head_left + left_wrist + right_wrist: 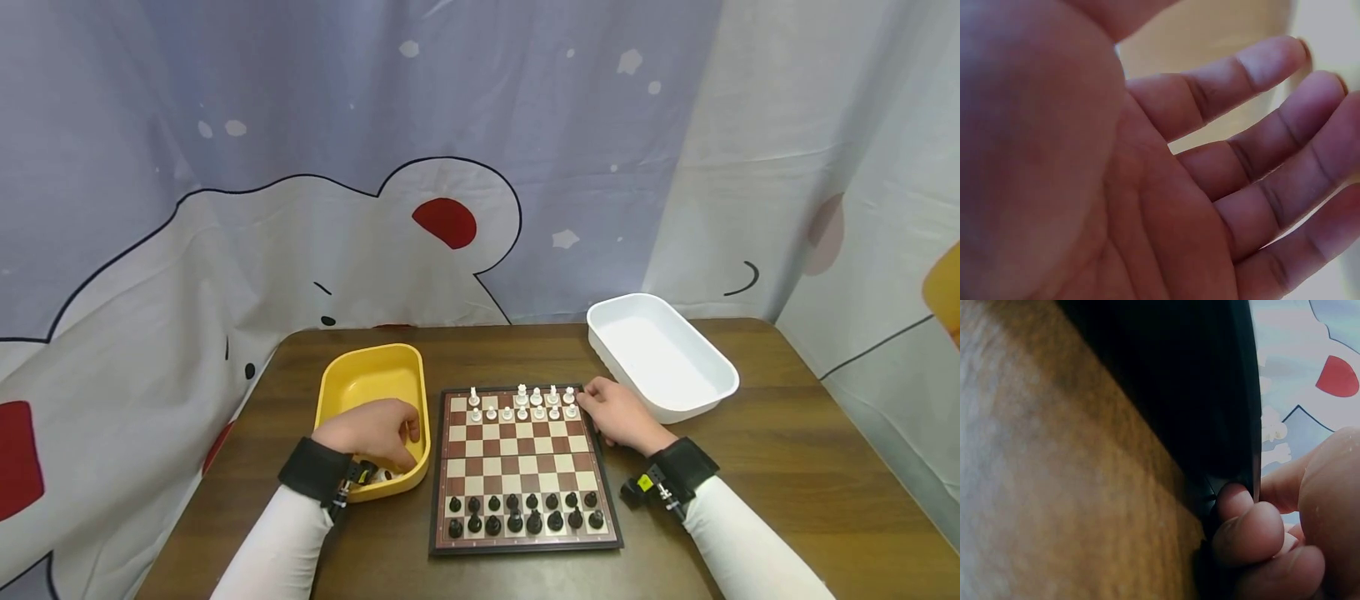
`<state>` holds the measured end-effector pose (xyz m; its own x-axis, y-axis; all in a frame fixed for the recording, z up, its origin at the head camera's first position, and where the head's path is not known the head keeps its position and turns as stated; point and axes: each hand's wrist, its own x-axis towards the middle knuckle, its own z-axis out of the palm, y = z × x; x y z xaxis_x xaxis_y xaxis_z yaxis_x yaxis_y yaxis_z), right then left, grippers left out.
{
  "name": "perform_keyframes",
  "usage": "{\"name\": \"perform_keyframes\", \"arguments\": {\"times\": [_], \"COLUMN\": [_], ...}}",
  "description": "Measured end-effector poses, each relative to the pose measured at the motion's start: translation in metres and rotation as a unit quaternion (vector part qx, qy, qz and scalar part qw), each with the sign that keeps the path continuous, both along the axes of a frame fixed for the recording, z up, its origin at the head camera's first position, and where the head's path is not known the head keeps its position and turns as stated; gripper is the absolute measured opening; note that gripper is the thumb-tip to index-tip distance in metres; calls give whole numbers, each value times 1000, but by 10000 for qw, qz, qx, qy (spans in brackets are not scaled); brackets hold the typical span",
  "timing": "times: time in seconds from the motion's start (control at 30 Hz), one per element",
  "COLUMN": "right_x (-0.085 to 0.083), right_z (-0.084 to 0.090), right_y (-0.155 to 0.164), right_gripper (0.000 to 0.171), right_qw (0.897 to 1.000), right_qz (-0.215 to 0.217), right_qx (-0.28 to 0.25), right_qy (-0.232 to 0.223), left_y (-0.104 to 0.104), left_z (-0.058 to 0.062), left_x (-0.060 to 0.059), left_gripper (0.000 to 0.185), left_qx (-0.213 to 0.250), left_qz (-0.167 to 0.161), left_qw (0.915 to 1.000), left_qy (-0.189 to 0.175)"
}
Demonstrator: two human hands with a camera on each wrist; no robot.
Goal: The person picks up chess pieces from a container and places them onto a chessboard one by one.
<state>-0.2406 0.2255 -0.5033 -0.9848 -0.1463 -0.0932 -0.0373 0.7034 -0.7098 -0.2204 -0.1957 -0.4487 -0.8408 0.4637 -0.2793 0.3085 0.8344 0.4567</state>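
Observation:
The chessboard (517,467) lies flat on the table, black pieces (514,522) in two rows on its near side. White pieces (522,395) fill most of the two far rows, with a gap in the back row. My left hand (378,429) reaches down into a yellow bin (375,358); in the left wrist view its fingers (1216,90) are spread and loosely bent, with nothing seen between them. Small white pieces (384,475) show in the bin beside the wrist. At the board's far right edge, my right hand (622,414) grips the rim between thumb and curled fingers (1250,534).
A white bin (663,358) stands at the back right, just behind my right hand. The brown wooden table (780,467) extends to the right. A patterned cloth (337,250) hangs behind the table's back edge.

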Motion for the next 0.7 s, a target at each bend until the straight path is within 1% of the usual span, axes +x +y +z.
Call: {"name": "perform_keyframes", "arguments": {"times": [0.13,0.4,0.57,0.7], "right_x": [0,-1,-2,-1], "right_z": [-1,-1,1,2], "right_y": [0,0,-1,-1], "right_gripper": [27,27,28,26], "right_qw": [10000,10000,9999,10000], "right_qz": [9,58,98,74], "right_qx": [12,29,25,23], "right_qy": [25,-1,4,22], "left_y": [2,4,6,6], "left_z": [-2,-3,0,2], "left_x": [0,2,4,6], "left_gripper": [34,34,33,32], "left_qx": [-26,-40,-26,42], "left_qz": [-12,117,154,101], "left_qw": [10000,9999,9998,9999], "left_qy": [-14,-36,-82,-130]}}
